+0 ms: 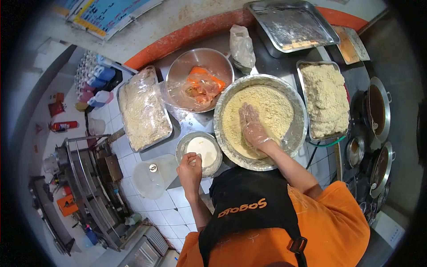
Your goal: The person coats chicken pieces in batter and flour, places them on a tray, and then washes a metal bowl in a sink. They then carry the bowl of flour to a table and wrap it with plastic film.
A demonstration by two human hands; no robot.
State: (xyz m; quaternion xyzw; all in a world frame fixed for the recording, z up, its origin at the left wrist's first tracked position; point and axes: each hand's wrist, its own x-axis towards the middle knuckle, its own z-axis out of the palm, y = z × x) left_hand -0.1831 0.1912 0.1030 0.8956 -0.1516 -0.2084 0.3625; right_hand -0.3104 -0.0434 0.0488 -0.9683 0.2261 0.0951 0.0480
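My right hand, in a clear plastic glove, lies flat with fingers stretched on the pale yellow crumbs in a large metal bowl. Over the near left edge of a smaller metal bowl holding white liquid, my left hand has its fingers curled together. Whether anything is between those fingers is too small to tell. Behind the small bowl stands a wide steel bowl with clear plastic and orange-red contents.
A crumb-filled tray lies left, another right. A plastic bag stands behind the bowls, beside a large metal tray. A translucent container is at the near left. Pans line the right side.
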